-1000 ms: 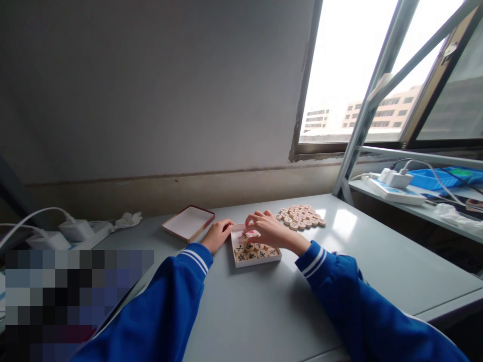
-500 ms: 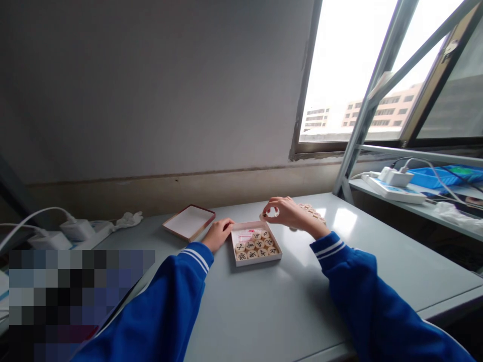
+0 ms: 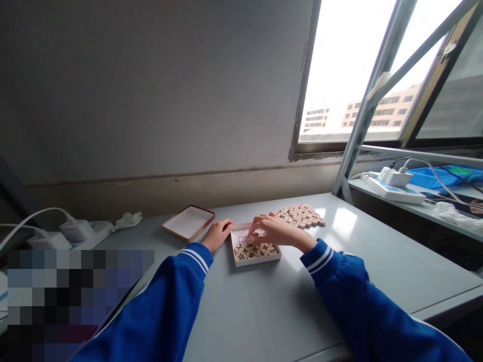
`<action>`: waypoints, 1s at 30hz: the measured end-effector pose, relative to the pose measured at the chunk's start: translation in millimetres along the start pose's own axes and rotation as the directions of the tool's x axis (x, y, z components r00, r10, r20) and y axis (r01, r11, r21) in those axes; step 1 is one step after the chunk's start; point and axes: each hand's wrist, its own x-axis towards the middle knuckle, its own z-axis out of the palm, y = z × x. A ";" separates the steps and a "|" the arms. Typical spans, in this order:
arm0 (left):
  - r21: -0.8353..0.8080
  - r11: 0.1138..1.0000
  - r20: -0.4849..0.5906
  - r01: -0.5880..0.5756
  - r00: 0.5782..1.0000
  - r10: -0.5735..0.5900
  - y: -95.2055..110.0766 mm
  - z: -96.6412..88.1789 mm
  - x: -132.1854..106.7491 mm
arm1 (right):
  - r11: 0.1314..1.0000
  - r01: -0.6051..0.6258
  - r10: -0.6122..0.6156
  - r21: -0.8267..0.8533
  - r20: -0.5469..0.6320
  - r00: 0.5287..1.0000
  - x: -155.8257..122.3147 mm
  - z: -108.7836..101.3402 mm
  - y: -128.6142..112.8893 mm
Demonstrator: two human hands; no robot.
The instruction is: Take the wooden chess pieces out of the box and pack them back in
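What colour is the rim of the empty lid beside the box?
The shallow square lid has a dark red rim; head view.

Black Chinese characters on wooden discs [image 3: 251, 249] in the box [image 3: 258, 261], too small to read

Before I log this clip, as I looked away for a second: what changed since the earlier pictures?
The right hand, lifted beside the loose pile of round wooden game pieces half a second ago, has come down leftward over the shallow white box, fingertips among its pieces. The left hand stays at the box's left edge; the red-rimmed lid and pile have not moved.
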 end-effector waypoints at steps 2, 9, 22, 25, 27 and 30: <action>0.003 1.000 -0.003 -0.006 1.000 0.006 0.5 0.2 0.2 | 1.000 -0.003 0.003 -0.004 0.024 1.000 1.4 3.6 -5.6; -0.005 1.000 -0.013 -0.006 1.000 0.006 -0.4 1.6 0.5 | 0.999 -0.022 0.023 0.042 -0.032 0.999 3.3 6.5 -4.7; -0.016 1.000 -0.007 0.002 1.000 -0.002 0.0 0.7 -0.4 | 0.961 -0.182 0.197 0.207 -0.057 0.979 -25.3 -20.2 39.1; -0.015 1.000 -0.002 0.007 1.000 -0.007 1.4 -0.1 -0.5 | 0.966 -0.206 0.214 0.157 -0.036 0.976 -33.6 -16.4 51.1; -0.016 1.000 -0.001 0.007 1.000 -0.007 1.5 -0.2 -0.4 | 0.969 -0.183 0.193 0.167 -0.047 0.980 -33.0 -12.2 51.1; -0.013 1.000 -0.003 -0.004 1.000 0.004 0.8 0.2 -0.1 | 0.973 -0.099 0.116 0.209 -0.072 0.991 -24.2 -5.5 38.5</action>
